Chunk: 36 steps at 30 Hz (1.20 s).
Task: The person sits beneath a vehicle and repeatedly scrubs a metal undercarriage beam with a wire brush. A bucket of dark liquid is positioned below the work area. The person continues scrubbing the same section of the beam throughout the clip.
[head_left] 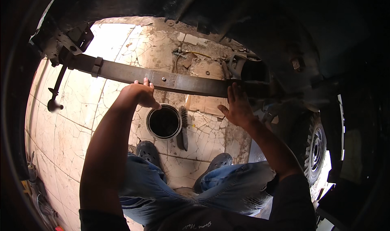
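Observation:
A long, slightly curved steel leaf spring (pixel 130 73) runs across in front of me, with a clamp band (pixel 97 66) near its left end and a small bolt head (pixel 163 79) near its middle. My left hand (pixel 142 93) rests its fingertips on the near edge of the spring, thumb held apart below. Farther right, my right hand (pixel 239 106) lies with fingers stretched against the spring, its thumb spread away. Neither hand grips anything. Below the spring, on the floor, stands a round open can (pixel 150 125) with a dark inside. A wire brush (pixel 183 129) lies beside it.
Dark vehicle bodywork surrounds me above and at the sides. A link rod (pixel 61 83) hangs at the left; a treaded wheel (pixel 315 150) stands at the right. My shoes (pixel 149 153) are on the cracked tile floor (pixel 61 129). Worn cardboard (pixel 205 103) lies beyond the can.

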Each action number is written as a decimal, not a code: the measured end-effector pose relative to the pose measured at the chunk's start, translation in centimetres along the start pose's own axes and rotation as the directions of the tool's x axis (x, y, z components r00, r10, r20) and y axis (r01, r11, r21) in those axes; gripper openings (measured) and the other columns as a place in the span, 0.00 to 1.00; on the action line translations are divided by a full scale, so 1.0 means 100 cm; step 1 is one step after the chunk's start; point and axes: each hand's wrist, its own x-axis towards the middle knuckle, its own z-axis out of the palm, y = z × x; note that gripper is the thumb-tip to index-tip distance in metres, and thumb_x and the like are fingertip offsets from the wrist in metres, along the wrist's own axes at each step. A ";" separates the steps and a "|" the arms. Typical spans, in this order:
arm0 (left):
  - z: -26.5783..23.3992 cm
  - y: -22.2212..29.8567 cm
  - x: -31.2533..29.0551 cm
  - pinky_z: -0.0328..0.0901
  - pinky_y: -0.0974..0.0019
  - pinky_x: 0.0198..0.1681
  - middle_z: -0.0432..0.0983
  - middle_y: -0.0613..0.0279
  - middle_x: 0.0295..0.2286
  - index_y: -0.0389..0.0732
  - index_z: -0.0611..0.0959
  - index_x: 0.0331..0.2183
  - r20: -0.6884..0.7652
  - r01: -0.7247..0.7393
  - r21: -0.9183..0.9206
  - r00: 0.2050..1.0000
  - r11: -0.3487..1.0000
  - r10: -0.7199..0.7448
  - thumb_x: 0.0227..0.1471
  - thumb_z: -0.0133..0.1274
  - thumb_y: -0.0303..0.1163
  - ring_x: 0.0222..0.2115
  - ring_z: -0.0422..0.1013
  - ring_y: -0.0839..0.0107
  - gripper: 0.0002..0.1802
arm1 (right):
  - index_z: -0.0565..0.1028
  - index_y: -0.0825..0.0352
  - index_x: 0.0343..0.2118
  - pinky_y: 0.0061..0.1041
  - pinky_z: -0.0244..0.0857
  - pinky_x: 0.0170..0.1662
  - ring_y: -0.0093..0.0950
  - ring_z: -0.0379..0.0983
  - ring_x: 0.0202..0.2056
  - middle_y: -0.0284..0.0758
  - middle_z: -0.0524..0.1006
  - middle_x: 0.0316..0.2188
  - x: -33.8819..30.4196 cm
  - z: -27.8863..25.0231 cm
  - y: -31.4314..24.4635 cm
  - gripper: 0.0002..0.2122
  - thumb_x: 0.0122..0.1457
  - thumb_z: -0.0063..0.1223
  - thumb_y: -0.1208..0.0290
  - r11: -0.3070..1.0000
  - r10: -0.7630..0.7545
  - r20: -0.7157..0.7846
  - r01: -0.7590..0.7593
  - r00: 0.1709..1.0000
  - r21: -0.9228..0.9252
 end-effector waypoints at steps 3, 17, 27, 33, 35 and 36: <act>-0.002 0.004 0.004 0.47 0.47 0.63 0.34 0.48 0.65 0.37 0.45 0.64 0.011 0.029 0.006 1.000 1.000 -0.029 0.44 0.49 0.70 0.64 0.40 0.43 0.62 | 0.51 0.79 0.61 0.45 0.41 0.65 0.50 0.47 0.63 0.58 0.47 0.63 0.027 0.005 0.009 0.42 0.58 0.44 0.43 0.995 0.077 -0.058 -0.073 0.995 0.074; 0.000 0.002 0.006 0.47 0.47 0.63 0.34 0.46 0.64 0.37 0.45 0.64 0.001 0.023 0.003 1.000 1.000 -0.023 0.45 0.49 0.69 0.63 0.40 0.42 0.61 | 0.50 0.78 0.62 0.46 0.40 0.65 0.50 0.45 0.65 0.58 0.47 0.63 0.031 -0.006 0.008 0.42 0.59 0.42 0.42 0.991 0.103 0.018 -0.104 0.995 0.082; -0.002 0.000 0.005 0.48 0.47 0.63 0.34 0.47 0.65 0.37 0.46 0.64 -0.010 -0.013 -0.004 1.000 1.000 0.013 0.44 0.50 0.70 0.63 0.40 0.41 0.62 | 0.50 0.79 0.61 0.47 0.42 0.65 0.51 0.46 0.64 0.59 0.50 0.62 -0.003 0.000 0.011 0.41 0.60 0.40 0.43 0.999 -0.028 -0.046 0.029 0.999 0.021; -0.001 0.002 0.004 0.48 0.52 0.63 0.34 0.49 0.65 0.39 0.45 0.64 0.006 0.045 -0.009 0.999 0.999 -0.045 0.45 0.50 0.67 0.63 0.42 0.43 0.60 | 0.49 0.76 0.62 0.46 0.39 0.66 0.45 0.44 0.66 0.55 0.49 0.64 0.041 -0.011 0.015 0.39 0.62 0.37 0.43 0.986 0.118 0.089 -0.128 0.989 0.109; 0.006 -0.001 0.004 0.47 0.48 0.63 0.34 0.47 0.65 0.37 0.46 0.64 -0.027 0.001 -0.042 1.000 0.999 -0.002 0.45 0.50 0.69 0.64 0.39 0.42 0.61 | 0.49 0.76 0.62 0.46 0.38 0.66 0.45 0.44 0.66 0.54 0.49 0.64 0.026 -0.007 0.019 0.39 0.62 0.37 0.43 0.995 0.055 0.085 -0.061 0.995 0.073; 0.007 -0.004 0.005 0.47 0.48 0.63 0.34 0.48 0.65 0.37 0.46 0.64 -0.031 -0.010 -0.046 0.999 0.999 0.009 0.45 0.50 0.69 0.64 0.39 0.42 0.61 | 0.49 0.76 0.62 0.46 0.39 0.66 0.45 0.45 0.66 0.54 0.50 0.64 0.018 -0.005 0.019 0.39 0.62 0.37 0.43 0.995 0.046 0.087 -0.053 0.995 0.079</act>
